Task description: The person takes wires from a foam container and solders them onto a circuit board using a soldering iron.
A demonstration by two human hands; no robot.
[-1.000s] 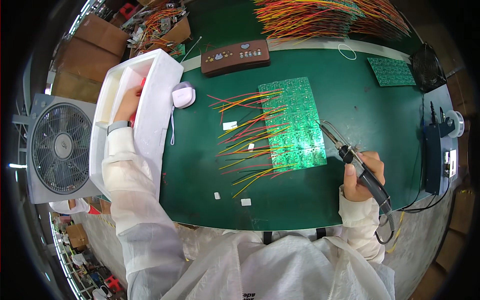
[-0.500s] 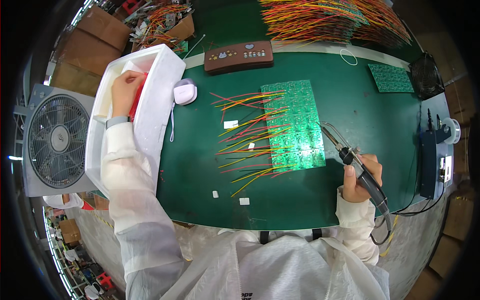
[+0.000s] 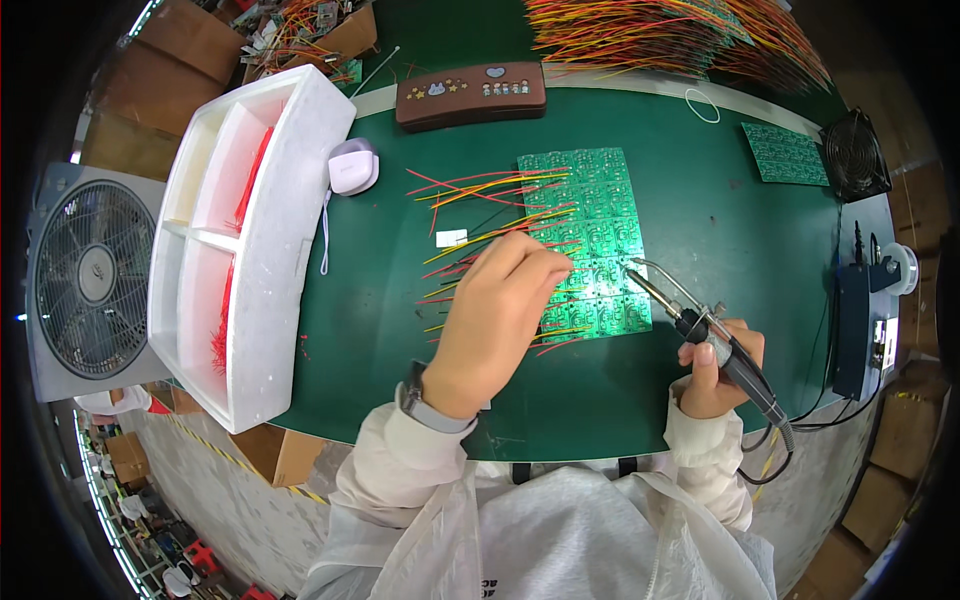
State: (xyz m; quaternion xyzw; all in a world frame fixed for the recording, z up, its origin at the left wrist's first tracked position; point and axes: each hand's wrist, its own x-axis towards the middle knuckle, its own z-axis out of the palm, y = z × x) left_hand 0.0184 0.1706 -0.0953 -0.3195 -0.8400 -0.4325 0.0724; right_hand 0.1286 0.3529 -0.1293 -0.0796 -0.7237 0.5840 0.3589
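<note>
A green panel of circuit boards (image 3: 610, 210) lies on the bench in front of me. Red, yellow and black wires (image 3: 450, 192) fan out from its left side. My left hand (image 3: 500, 310) is over these wires, thumb and fingers pinched on a thin red wire (image 3: 580, 269) whose end points at the panel's middle. Most of that wire is hidden by the hand. At the panel's right side, my right hand (image 3: 715, 375) grips a soldering iron (image 3: 735, 362) with a curved metal tube beside its tip. The tip is over or touching the panel's right half; which, I cannot tell.
A white foam box (image 3: 265, 345) with compartments holds red wires at the left. Near it are a lilac case (image 3: 353, 170) and a brown pencil case (image 3: 470, 97). A blue soldering station (image 3: 868, 320) and small fan (image 3: 855, 155) stand right; wired boards (image 3: 640, 40) are piled at the back.
My left hand has left the foam box and come right to the panel, pinching a red wire. The soldering iron's tip has moved slightly left and down over the panel.
</note>
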